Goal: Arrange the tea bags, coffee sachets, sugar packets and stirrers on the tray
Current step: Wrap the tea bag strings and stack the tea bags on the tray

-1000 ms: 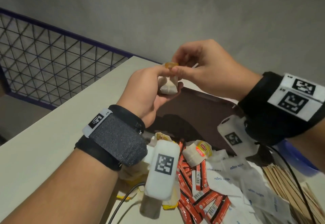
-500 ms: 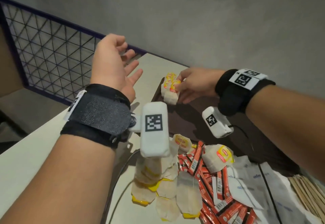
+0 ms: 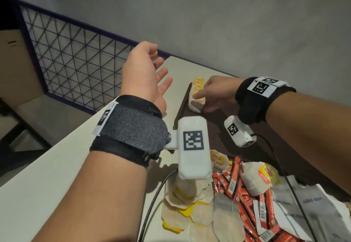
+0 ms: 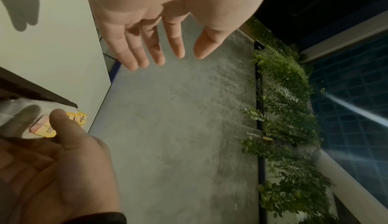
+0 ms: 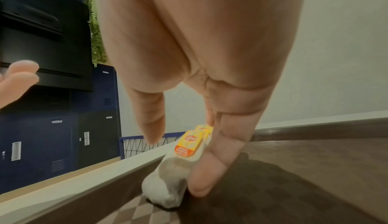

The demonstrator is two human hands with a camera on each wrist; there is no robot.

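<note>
Since one second ago the two hands have separated: the left hand [image 3: 146,74] now hangs in the air over the table [image 3: 62,158] with relaxed, spread fingers and holds nothing, and the right hand [image 3: 214,91] has come down to the tray [image 3: 218,128], its straight fingers pressing a small row of tea bags [image 3: 197,93] against the far left rim. I judge the task only begun, because most tea bags [image 3: 190,209], the coffee sachets [image 3: 245,200], sugar packets [image 3: 307,203] and stirrers [image 3: 349,206] lie heaped before the tray
</note>
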